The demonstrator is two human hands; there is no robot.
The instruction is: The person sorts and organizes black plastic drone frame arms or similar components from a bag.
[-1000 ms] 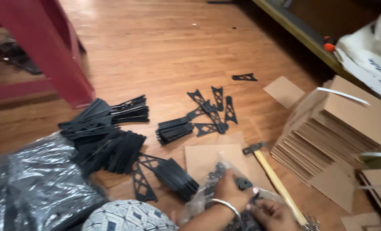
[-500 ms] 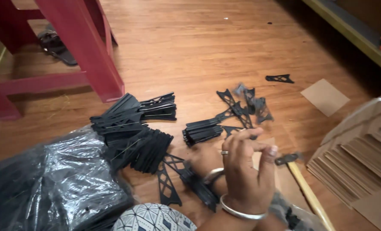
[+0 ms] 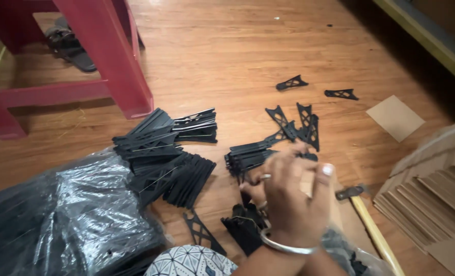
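Observation:
My right hand [image 3: 291, 204], with a metal bangle at the wrist, hovers over a small stack of black plastic lattice pieces [image 3: 245, 156]. Its fingers are spread and bent, and I see nothing held in them. My left hand [image 3: 252, 193] lies under it and is mostly hidden. It is close to the stack and to another clump of black pieces [image 3: 242, 230], and its grip does not show. Loose black pieces [image 3: 301, 125] lie just beyond the hands, and two single ones [image 3: 291, 83] [image 3: 341, 94] lie farther out.
Bigger heaps of black pieces [image 3: 161, 148] and a plastic-wrapped bundle [image 3: 69, 209] lie to the left. A hammer [image 3: 363, 214] rests on cardboard at the right, beside stacked cardboard sheets [image 3: 432, 194]. A red stool leg [image 3: 120, 66] and a sandal [image 3: 69, 46] are behind. The floor is wood.
Both hands moved up from the cardboard by the hammer to the small stack. One more single black piece now lies on the far floor. The view swung left.

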